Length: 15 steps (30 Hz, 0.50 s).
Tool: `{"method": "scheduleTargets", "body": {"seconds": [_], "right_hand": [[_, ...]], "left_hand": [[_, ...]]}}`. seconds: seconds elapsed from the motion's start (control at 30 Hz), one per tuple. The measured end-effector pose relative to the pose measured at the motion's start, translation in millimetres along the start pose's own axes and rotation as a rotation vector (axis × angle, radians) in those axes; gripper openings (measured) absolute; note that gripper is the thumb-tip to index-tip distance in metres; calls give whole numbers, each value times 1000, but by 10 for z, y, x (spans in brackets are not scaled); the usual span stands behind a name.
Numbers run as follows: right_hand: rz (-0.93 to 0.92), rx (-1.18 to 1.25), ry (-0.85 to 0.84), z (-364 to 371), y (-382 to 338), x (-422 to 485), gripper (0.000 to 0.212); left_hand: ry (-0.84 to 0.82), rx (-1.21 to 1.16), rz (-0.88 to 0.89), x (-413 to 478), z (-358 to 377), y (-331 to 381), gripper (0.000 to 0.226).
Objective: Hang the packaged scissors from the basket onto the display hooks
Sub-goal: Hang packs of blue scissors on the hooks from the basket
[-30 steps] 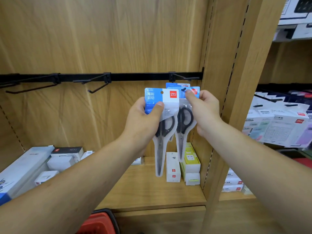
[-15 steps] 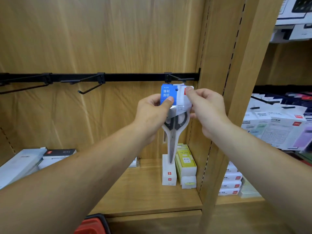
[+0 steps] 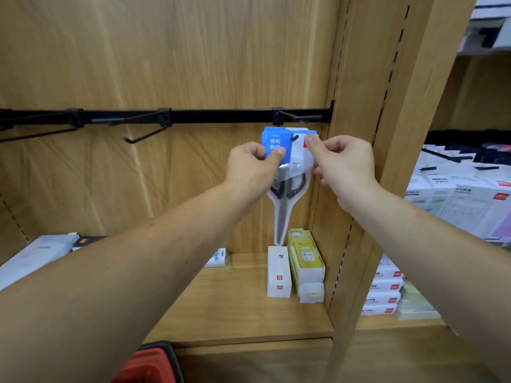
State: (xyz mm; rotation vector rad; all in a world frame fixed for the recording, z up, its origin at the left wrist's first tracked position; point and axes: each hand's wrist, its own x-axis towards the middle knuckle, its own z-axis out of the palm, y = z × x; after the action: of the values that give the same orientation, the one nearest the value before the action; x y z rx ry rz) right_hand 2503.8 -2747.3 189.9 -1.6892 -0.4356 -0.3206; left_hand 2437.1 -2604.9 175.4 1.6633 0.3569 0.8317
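A pack of black-handled scissors [image 3: 282,205] with a blue and white header card hangs in front of the wooden back panel, just below the rightmost black display hook [image 3: 300,117]. The hook's tip shows through the card's hole. Another blue card edge sits close behind it. My left hand [image 3: 254,167] pinches the blue left side of the card. My right hand [image 3: 340,161] pinches its white right side. The red basket [image 3: 149,363] with a black rim shows at the bottom edge.
A black rail [image 3: 221,116] carries two more bare hooks [image 3: 143,135] to the left. Boxed goods stand on the wooden shelf [image 3: 237,313] below, among them a white box [image 3: 278,272] and a yellow box [image 3: 305,258]. A wooden upright [image 3: 359,189] stands close on the right.
Both hands brought the separate packs together and raised them toward the rightmost hook. The card's hole now sits at the hook's tip.
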Motion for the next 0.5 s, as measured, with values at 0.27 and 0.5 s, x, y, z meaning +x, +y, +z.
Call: {"method": "scheduleTargets", "body": {"seconds": [0.27, 0.5], "right_hand": [[-130, -115, -87, -50, 187, -585, 29], [-122, -308, -514, 524, 353, -1638, 43]], "left_hand": [[-11, 98, -75, -262, -243, -234, 27], [-196, 305, -113, -1384, -1328, -656, 10]]}}
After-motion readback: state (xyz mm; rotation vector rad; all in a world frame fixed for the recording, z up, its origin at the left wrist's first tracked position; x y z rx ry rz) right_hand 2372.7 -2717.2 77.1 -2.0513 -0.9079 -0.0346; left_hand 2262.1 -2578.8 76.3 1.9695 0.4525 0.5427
